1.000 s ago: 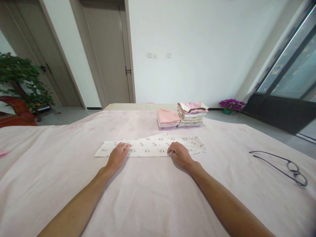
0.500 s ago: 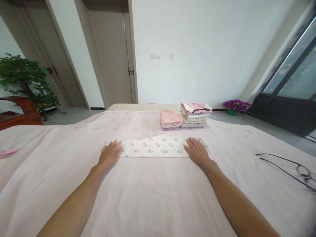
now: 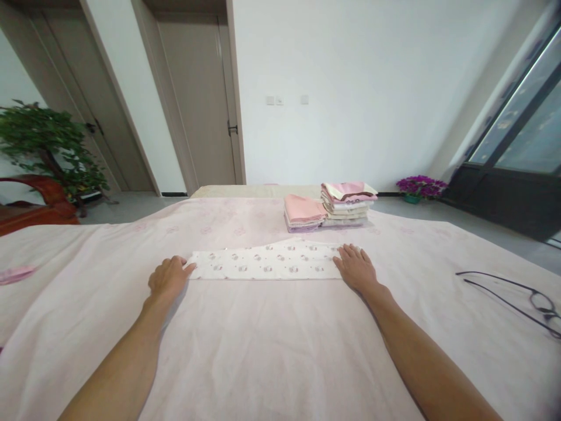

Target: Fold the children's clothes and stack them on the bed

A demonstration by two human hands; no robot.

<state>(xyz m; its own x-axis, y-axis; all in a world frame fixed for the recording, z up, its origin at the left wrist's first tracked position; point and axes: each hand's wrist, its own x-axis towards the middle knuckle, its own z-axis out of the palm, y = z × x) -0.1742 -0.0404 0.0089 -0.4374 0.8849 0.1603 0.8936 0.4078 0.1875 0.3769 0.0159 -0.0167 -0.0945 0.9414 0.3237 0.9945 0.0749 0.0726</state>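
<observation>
A white garment (image 3: 272, 263) with small printed figures lies folded into a long flat strip across the bed cover (image 3: 263, 339); its exact kind is hard to tell. At its left end, my left hand (image 3: 169, 278) is closed, with curled fingers and the thumb against the edge of the cloth. My right hand (image 3: 357, 268) rests flat over the right end, fingers stretched out and palm down. Beyond the garment stand two neighbouring stacks of folded clothes: a lower one with a peach piece (image 3: 303, 209) on top and a taller one (image 3: 348, 204) topped with pink and cream.
Eyeglasses (image 3: 541, 307) lie with their temples unfolded at the right. A pink item (image 3: 17, 275) sits near the left edge. Past the bed are a leafy plant (image 3: 44, 140), a reddish wooden chair (image 3: 39, 202) and purple flowers (image 3: 421, 186) in a pot.
My left hand has slid left off the top of the garment to its end, and its fingers have curled. My right hand has shifted slightly right and still lies flat.
</observation>
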